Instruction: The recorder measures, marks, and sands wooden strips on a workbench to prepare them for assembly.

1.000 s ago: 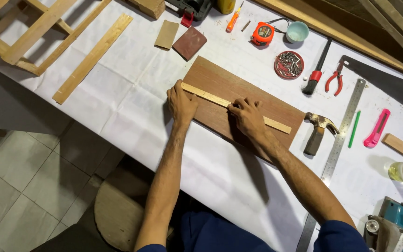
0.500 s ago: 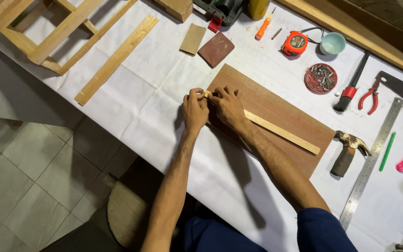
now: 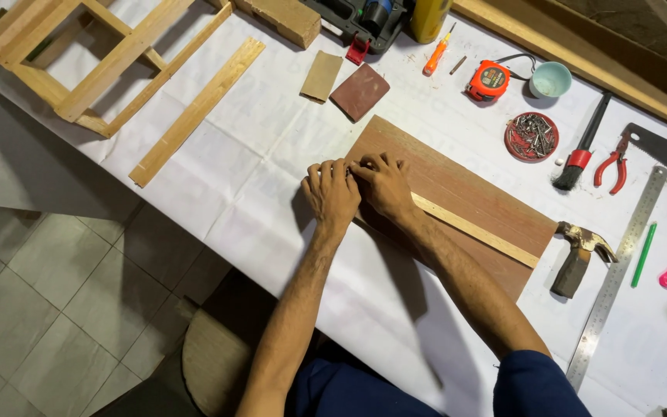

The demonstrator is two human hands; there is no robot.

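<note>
Wooden strip (image 3: pixel 472 228), just one, is laid across one reddish board (image 3: pixel 457 189) near the desk's front edge, its end pinched by both the left hand (image 3: pixel 332 193) and right hand (image 3: pixel 386 185); two sandpaper sheets (image 3: pixel 345 83) are parked nearby

You're in a woodworking workshop | worktop (image 3: pixel 272 154) under white sheet | hammer (image 3: pixel 577 251) just right of the reddish board (image 3: pixel 465 193), steel ruler (image 3: pixel 619 270) beyond it | dish of nails (image 3: pixel 532 136), pliers (image 3: pixel 610 161), tape measure (image 3: pixel 489 80) behind the board | wooden frame (image 3: pixel 79 62) far left of it
</note>
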